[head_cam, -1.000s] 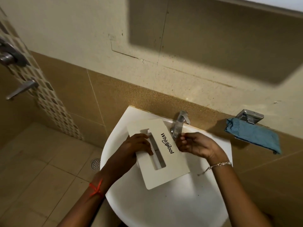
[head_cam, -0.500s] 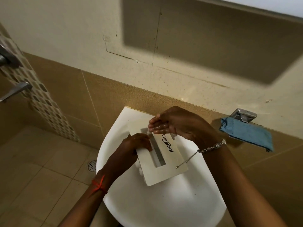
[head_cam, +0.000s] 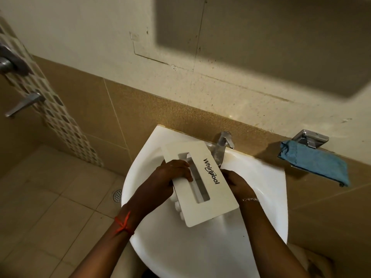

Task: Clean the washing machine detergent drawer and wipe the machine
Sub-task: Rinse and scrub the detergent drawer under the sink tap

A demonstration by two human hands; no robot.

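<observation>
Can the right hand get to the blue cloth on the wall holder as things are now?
Probably yes. The blue cloth hangs in the open on the right, with nothing between it and the right hand. But that hand is at the detergent drawer and would have to leave it first.

Single head-worn wide-angle view, close above the white sink (head_cam: 200,257), facing forward and steeply down at it, tiled wall (head_cam: 140,109) behind the sink, floor left.
</observation>
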